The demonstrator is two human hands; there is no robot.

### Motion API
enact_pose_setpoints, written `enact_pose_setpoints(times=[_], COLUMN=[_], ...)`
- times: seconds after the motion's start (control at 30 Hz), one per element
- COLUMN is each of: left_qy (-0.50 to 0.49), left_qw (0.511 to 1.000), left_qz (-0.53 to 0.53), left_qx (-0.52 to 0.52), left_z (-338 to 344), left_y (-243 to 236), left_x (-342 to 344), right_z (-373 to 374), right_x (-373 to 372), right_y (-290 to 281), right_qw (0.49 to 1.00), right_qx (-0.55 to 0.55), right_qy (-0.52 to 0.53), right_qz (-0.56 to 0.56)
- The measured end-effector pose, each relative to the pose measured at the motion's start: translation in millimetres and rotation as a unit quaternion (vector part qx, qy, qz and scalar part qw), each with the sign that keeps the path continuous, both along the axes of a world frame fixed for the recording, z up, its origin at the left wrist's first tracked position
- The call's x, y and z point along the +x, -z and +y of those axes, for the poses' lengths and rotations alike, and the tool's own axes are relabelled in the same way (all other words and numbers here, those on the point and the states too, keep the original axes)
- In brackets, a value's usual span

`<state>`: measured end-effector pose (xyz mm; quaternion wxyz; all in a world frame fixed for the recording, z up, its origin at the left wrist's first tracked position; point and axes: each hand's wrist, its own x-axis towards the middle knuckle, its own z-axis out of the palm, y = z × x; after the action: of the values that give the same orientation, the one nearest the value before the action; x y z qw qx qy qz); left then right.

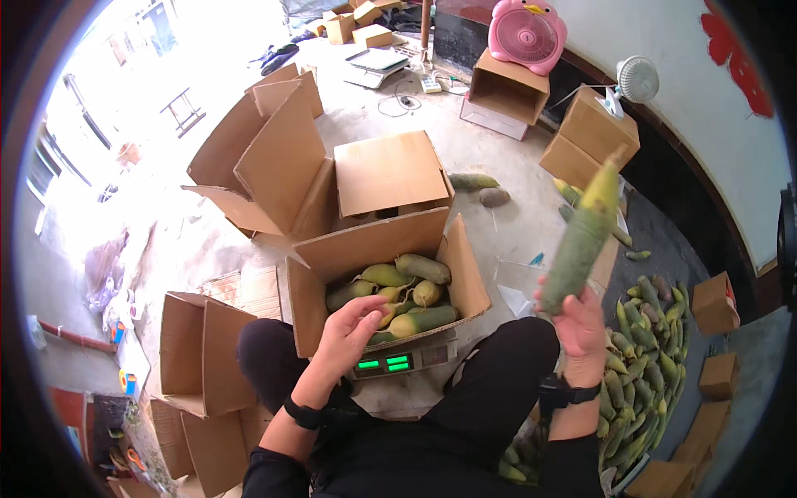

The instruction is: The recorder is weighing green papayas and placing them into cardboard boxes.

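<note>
Two knees [527, 344] sit near; right hand [579, 326] clamps one radish [583, 241], left hand [349, 339] hovers, thumb apart, over one box [374, 242]

Scale [403, 363] mostly hidden under carton [374, 239]; held radish [581, 236] blurred.

Bright light from upper left, glare whitening floor [222, 93], dark fisheye vignette, raised vegetable [581, 236] slightly blurred

A pink fan [526, 36] stands near a white fan [638, 79].
</note>
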<state>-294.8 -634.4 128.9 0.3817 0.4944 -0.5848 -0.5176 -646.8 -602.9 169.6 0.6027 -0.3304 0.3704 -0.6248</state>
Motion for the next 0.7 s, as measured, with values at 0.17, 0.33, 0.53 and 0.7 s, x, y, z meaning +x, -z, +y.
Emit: enact_pose_setpoints(times=[0.17, 0.33, 0.53, 0.7], left_qy=[0.076, 0.063, -0.007, -0.021], left_qw=[0.986, 0.916, 0.971, 0.998], left_qz=[0.147, 0.367, 0.226, 0.024], left_qx=[0.024, 0.148, 0.074, 0.045], left_z=[-14, -14, -30, -47], left_y=[-19, -24, -22, -12], left_x=[-13, -7, 18, 41], right_z=[-27, -29, -48, -76], right_x=[100, 170, 136, 58], right_y=[-2, 8, 20, 54], right_qw=[0.969, 0.94, 0.942, 0.968], right_qx=[0.036, 0.063, -0.037, -0.012], right_qy=[-0.231, -0.335, -0.219, 0.102], right_qz=[-0.075, 0.019, 0.251, 0.228])
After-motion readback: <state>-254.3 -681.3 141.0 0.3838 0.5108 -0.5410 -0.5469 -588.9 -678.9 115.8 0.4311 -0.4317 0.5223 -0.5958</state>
